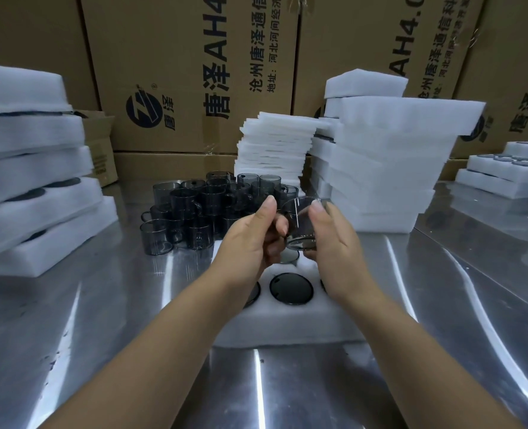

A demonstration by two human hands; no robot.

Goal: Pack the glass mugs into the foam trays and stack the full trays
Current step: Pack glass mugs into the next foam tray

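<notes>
Two bare forearms reach forward from the bottom edge over a shiny steel table [101, 335]. Between them lies a white foam tray [287, 326]. Just above its far end, both hands hold one clear glass mug [302, 224], tilted. The left hand [253, 233] has its fingers curled against the mug's left side, thumb raised. The right hand [333, 243] wraps the right side, thumb on the rim. Whether the left fingers hold the handle cannot be told.

The step in hand looks like seating this mug in a tray pocket. Done well, the mug would be straightened and centred over a free hole. Its handle would be turned to where the foam gives room, and it would be eased down without knocking glass already seated.

Counts: one mug in hand. Four dark circles show in the tray: one in full, two part-hidden by the wrists, one under the hands. Further pockets are hidden.

Behind the hands stands a cluster of loose mugs [200, 209], smoky grey, some stacked. There are roughly fifteen to twenty, too overlapped to count exactly.

At left is a stack of about five filled trays [33, 181]. At far right are three more trays [504, 171].

Right of centre rises a tall pile of empty trays [380, 168], about ten. Beside it is a pile of thin foam sheets [275, 144], too many to count. Printed cardboard boxes [179, 57] fill the background.
</notes>
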